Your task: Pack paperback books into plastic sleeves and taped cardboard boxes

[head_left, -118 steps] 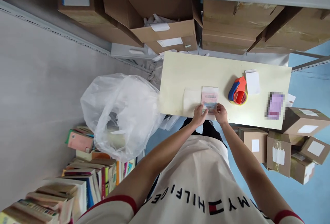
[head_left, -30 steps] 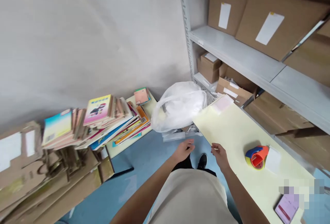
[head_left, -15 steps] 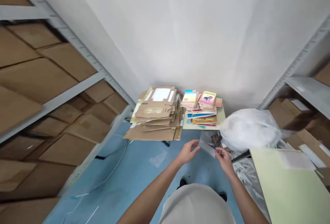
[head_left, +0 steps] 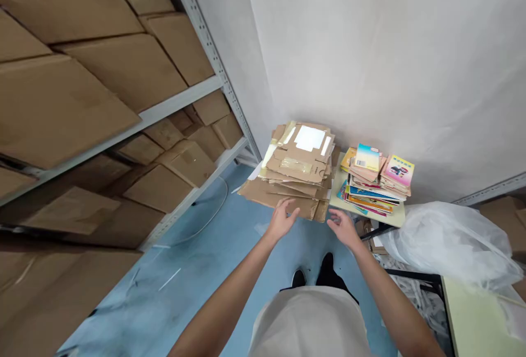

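Note:
My left hand reaches forward with its fingers spread, close to the front edge of a stack of flattened cardboard boxes. My right hand is held out beside it, fingers loosely apart and holding nothing. The cardboard stack rests on a low pale table against the wall, next to a pile of colourful books.
Metal shelving full of brown cartons runs along the left. A large clear plastic bag lies at the right, above scraps of white paper. A pale yellow tabletop corner shows at lower right. The floor is blue.
I have turned left, away from the yellow table, toward the cardboard and books. The thin clear sheet between my hands half a second ago is gone; both hands are now spread toward the cardboard.

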